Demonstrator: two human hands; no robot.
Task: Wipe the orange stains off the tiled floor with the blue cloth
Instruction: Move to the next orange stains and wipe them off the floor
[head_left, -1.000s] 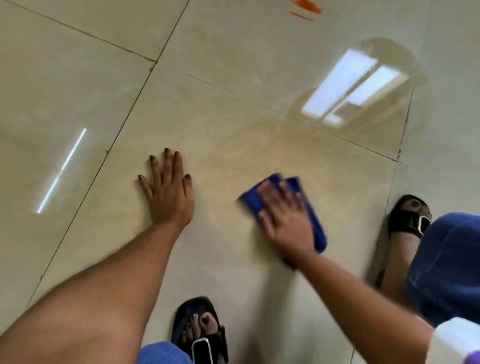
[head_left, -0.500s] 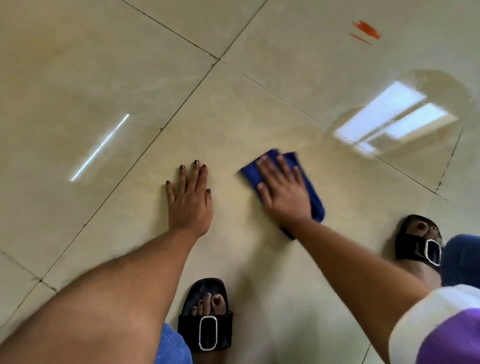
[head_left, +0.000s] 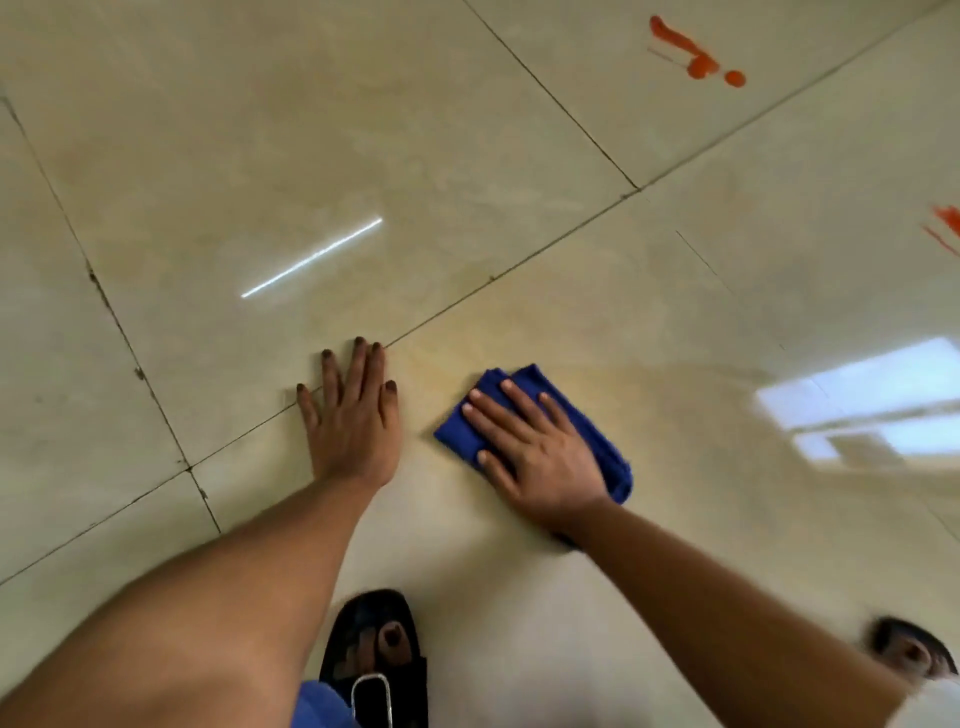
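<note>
My right hand (head_left: 535, 452) lies flat with straight fingers on the folded blue cloth (head_left: 602, 447), pressing it to the beige tiled floor (head_left: 467, 130). My left hand (head_left: 353, 415) is planted flat on the tile just left of the cloth, fingers spread across a grout line. One orange stain (head_left: 696, 52), a streak with blobs, sits far away at the top right. Another orange stain (head_left: 948, 226) shows at the right edge, cut off by the frame. A faint yellowish smear surrounds the cloth.
My left foot in a black buckled sandal (head_left: 376, 660) stands at the bottom centre; my right sandalled foot (head_left: 909, 652) is at the bottom right. Dark grout lines cross the glossy tiles. A ceiling light reflects at right (head_left: 857, 400).
The view has swung left and back, so both hands sit further right and a second stain appears at the right edge. The cloth stays under my right hand; the left hand stays planted.
</note>
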